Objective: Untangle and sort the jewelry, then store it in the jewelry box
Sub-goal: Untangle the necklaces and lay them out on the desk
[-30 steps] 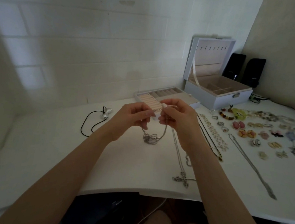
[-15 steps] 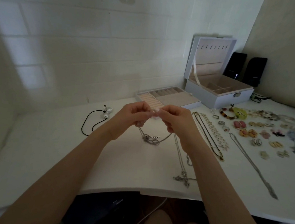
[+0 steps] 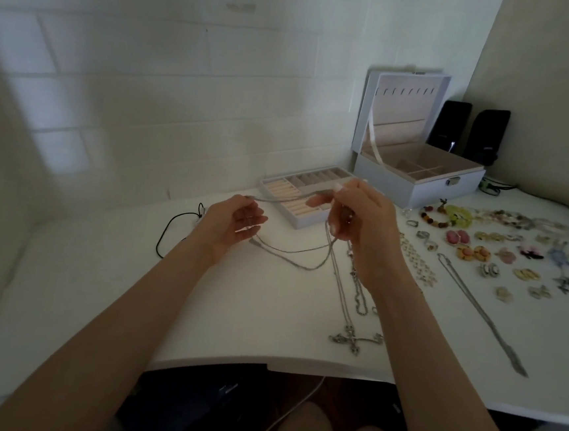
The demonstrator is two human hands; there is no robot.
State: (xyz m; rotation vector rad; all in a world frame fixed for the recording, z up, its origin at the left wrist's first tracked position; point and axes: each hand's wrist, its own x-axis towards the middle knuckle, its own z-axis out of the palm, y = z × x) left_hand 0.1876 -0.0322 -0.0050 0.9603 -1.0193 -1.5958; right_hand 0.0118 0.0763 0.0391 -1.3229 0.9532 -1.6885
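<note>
White desk [image 3: 98,285] at tiled wall. Item: thin silver chain necklace [image 3: 301,267], strung above the desk between left hand [image 3: 232,223] and right hand [image 3: 361,222], each pinching a strand. Advice: draw loops apart slowly, never yank. Destination: open white jewelry box [image 3: 416,189], rear right.

The chain [image 3: 302,253] looks like shiny silvery metal; the worktop [image 3: 105,278] is smooth matt white; the jewelry box [image 3: 416,189] has pale cloth-like lining.
</note>
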